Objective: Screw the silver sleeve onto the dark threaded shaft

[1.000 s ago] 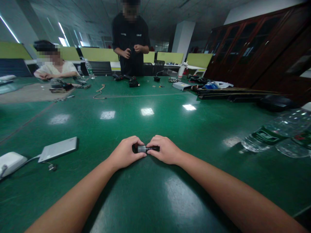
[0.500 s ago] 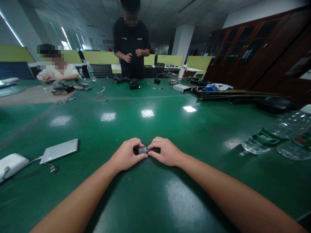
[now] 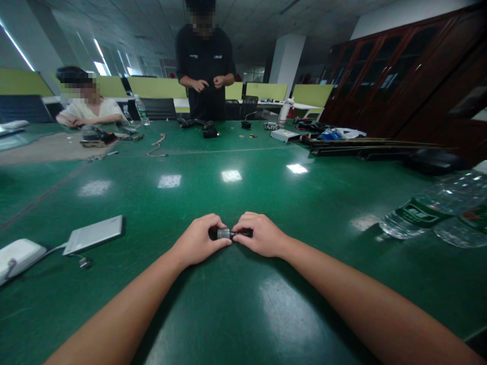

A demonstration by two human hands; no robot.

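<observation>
Just above the green table (image 3: pixel 243 197), my left hand (image 3: pixel 200 238) is closed round a small silver cylinder (image 3: pixel 223 233) with a black end towards the palm. A slim dark piece (image 3: pixel 243 233) meets the cylinder's right end, and my right hand (image 3: pixel 261 234) pinches it between thumb and fingers. Both pieces lie in one line, left to right, with the thumbs nearly touching. Whether they are joined or only pressed together I cannot tell. My fingers hide part of each piece.
A grey power bank (image 3: pixel 94 235) with a cable and a white device (image 3: pixel 19 258) lie left. Plastic bottles (image 3: pixel 414 215) lie right. Black strips (image 3: pixel 353 147) and loose parts lie towards the back. One person (image 3: pixel 205 66) stands opposite; another person (image 3: pixel 91 109) sits at far left.
My right hand has shifted very slightly to the right with the dark piece, still against the cylinder. My left hand keeps its grip almost unmoved.
</observation>
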